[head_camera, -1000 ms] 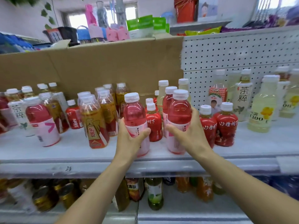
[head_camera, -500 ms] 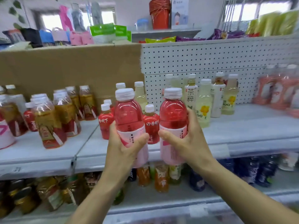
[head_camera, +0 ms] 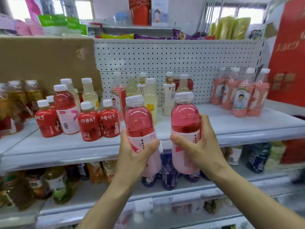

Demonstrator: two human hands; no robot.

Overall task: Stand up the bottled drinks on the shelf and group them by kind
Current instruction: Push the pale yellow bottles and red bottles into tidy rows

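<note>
My left hand grips a pink drink bottle with a white cap, held upright in front of the shelf edge. A second pink bottle of the same kind stands upright in the grip of my right hand. Both bottles are off the white shelf. A third bottle of this kind stands on the shelf at the left among short red juice bottles. Pale yellow bottles and white-labelled tea bottles stand behind my hands.
Several bottles with orange-pink netted labels cluster at the shelf's right end. Amber tea bottles stand at the far left before a cardboard sheet. A red sign borders the right. A lower shelf carries more drinks.
Both hands have carried the two pink bottles to the right along the shelf, and the view has turned right with them. The netted-label bottles at the right end have come into clear view.
</note>
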